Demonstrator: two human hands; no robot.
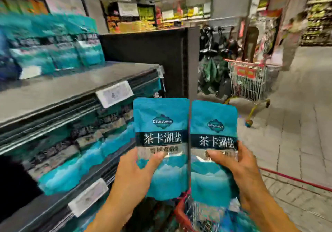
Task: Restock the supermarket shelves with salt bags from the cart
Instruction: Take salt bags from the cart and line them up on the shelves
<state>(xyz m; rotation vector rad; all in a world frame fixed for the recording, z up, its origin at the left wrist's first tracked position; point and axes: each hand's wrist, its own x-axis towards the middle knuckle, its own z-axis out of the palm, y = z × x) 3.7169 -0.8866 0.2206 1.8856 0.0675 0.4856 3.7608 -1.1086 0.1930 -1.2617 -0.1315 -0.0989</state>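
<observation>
You are holding two teal salt bags upright, side by side, their inner edges touching. Your left hand point(133, 176) is gripping the left salt bag point(160, 142) with its thumb pressed across the front, and your right hand point(240, 169) is pinching the right salt bag point(213, 145) the same way (thumb in front, fingers curled around the right edge). Both bags are hovering above the red cart point(181, 212), just beside the shelf point(59, 89) on your left, where more teal bags are standing. A second cart point(249, 82) is sitting well apart down the aisle.
</observation>
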